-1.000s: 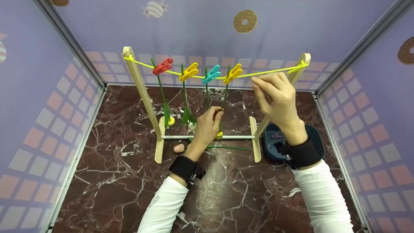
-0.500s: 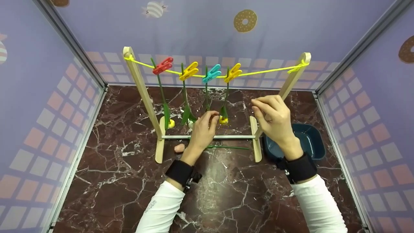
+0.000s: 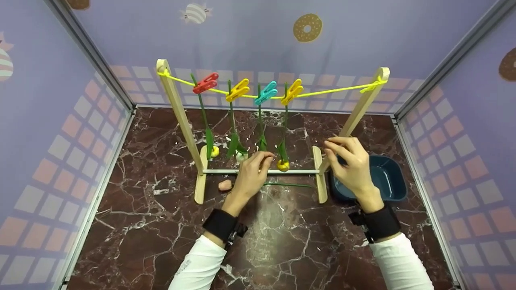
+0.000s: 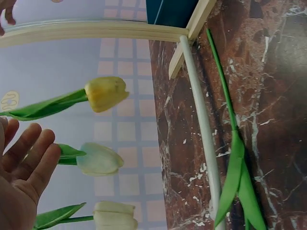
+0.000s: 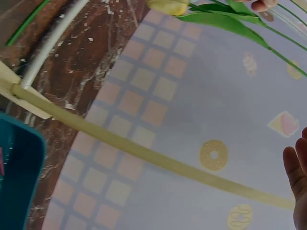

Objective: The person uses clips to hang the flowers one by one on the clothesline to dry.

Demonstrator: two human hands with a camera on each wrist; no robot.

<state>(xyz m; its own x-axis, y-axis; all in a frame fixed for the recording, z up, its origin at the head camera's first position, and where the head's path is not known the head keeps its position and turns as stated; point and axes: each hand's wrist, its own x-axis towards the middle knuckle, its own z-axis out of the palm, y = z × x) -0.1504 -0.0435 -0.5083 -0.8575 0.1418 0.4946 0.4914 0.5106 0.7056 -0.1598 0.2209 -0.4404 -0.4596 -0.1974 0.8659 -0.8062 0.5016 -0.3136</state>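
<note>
Tulips hang head down from a yellow cord point(image 3: 338, 90), pinned by a red clothespin point(image 3: 205, 83), two yellow ones and a blue clothespin point(image 3: 266, 93). My left hand point(image 3: 252, 175) hovers in front of them with relaxed fingers, holding nothing. Just right of it, the rightmost yellow tulip point(image 4: 106, 94) dangles free. Beside the right post my right hand point(image 3: 352, 167) is raised, thumb and fingers loosely bent around nothing. Another tulip point(image 4: 237, 163) lies on the floor; the head view shows its pink flower point(image 3: 225, 185), and my left hand partly covers its leaves.
A wooden frame with a left post point(image 3: 181, 121), a right post point(image 3: 356, 114) and a white bottom bar point(image 3: 300, 171) carries the cord. A dark teal basin point(image 3: 397, 177) stands right of it, with something pink inside point(image 5: 1, 163). Patterned walls enclose the marbled floor.
My right hand has come down from the cord's height toward the basin. The left hand has drawn back and down from the rightmost tulip, which swings and now shows fully.
</note>
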